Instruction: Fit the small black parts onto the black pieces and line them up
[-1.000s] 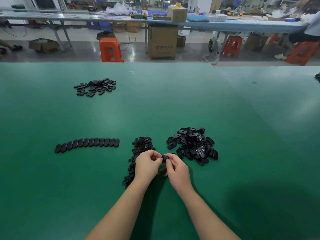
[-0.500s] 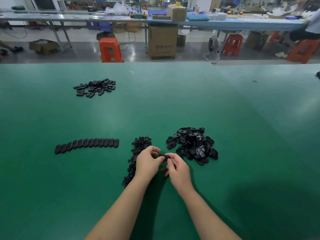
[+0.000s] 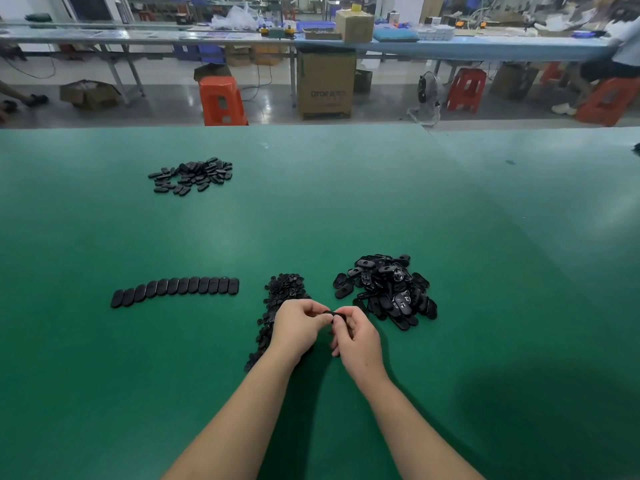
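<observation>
My left hand [image 3: 298, 328] and my right hand [image 3: 356, 337] meet above the green table [image 3: 450, 237], the fingers of both curled round one black piece [image 3: 335, 314] and pinching it between them; only its upper edge shows, and I cannot tell whether a small part is seated in it. Under and beyond my left hand, a strip of small black parts [image 3: 277, 306] runs away from me, my wrist covering its middle. Just right of my right hand lies a heap of black pieces [image 3: 388, 292], its near edge close to my knuckles. To the left, apart from the hands, a row of pieces [image 3: 175, 289] lies side by side, each touching the next. Farther off on the left sits a loose pile of pieces [image 3: 194, 174]. Past the table edge stand an orange stool [image 3: 221, 100], a cardboard box [image 3: 325, 84], a small fan [image 3: 427, 88], a red stool [image 3: 465, 88] and a long workbench [image 3: 485, 48].
</observation>
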Demonstrator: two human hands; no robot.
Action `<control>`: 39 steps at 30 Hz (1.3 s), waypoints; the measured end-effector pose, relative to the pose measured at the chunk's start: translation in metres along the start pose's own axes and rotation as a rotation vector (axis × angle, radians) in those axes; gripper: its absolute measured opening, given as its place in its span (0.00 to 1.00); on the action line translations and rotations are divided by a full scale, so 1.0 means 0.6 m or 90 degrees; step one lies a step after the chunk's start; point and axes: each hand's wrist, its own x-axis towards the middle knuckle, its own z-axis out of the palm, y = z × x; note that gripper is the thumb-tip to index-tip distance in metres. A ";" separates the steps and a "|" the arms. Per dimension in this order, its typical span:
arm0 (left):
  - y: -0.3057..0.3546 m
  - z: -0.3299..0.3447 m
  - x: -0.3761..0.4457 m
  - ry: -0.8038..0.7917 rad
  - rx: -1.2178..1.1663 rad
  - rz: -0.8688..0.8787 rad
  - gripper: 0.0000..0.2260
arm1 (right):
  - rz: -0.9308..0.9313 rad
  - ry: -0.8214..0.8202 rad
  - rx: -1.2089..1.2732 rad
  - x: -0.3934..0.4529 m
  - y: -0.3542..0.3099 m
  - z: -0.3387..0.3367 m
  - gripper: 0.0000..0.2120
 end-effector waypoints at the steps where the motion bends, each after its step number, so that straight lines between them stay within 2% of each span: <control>1: 0.001 0.000 0.000 0.003 0.019 0.008 0.01 | -0.001 0.002 -0.003 0.000 -0.001 0.000 0.05; 13: 0.008 0.008 -0.008 0.029 0.113 0.046 0.02 | 0.017 0.008 0.013 0.003 -0.001 0.000 0.06; 32: 0.002 0.015 -0.017 0.048 0.102 0.047 0.03 | 0.020 0.006 0.058 0.003 0.002 -0.002 0.05; 39: -0.003 0.008 -0.013 0.024 0.113 0.078 0.04 | 0.009 0.003 0.050 0.004 0.004 -0.003 0.04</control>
